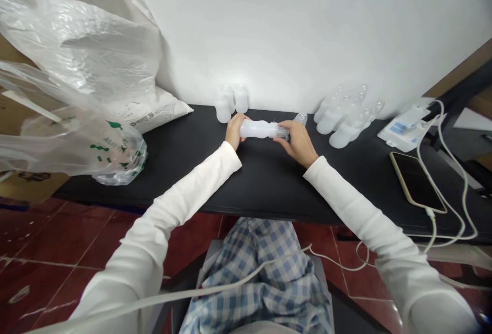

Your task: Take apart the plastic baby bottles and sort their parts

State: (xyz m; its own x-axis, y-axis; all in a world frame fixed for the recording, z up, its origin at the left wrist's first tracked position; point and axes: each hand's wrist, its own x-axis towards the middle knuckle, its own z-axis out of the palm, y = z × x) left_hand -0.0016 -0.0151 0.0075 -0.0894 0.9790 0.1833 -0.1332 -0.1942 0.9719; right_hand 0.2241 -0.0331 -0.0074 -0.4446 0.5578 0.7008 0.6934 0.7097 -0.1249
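The wall [277, 32] stood behind the table [261, 185], whose right end was obscured by cables [464, 180]. At the left, the sack [107, 42] was cut off by the frame edge; the clear bag [115, 144] in front of it was also cut off, its contents hard to make out. Right of center stood the capped bottles [341, 134], overlapping, so that their count could not be read. The phone [418, 183] lay near the right end, a cable attached. Near the wall, the left bottles [223, 108] stood close together, partly washed out by glare. The left hand [233, 131] gripped the base of the held bottle [258, 129], which lay horizontal between both hands. The right hand [300, 142] pinched the clear cap [283, 132] at the bottle's neck; fingers covered part of it, and its seating could not be determined. Behind that hand lay a loose clear piece [301, 118], partly hidden.
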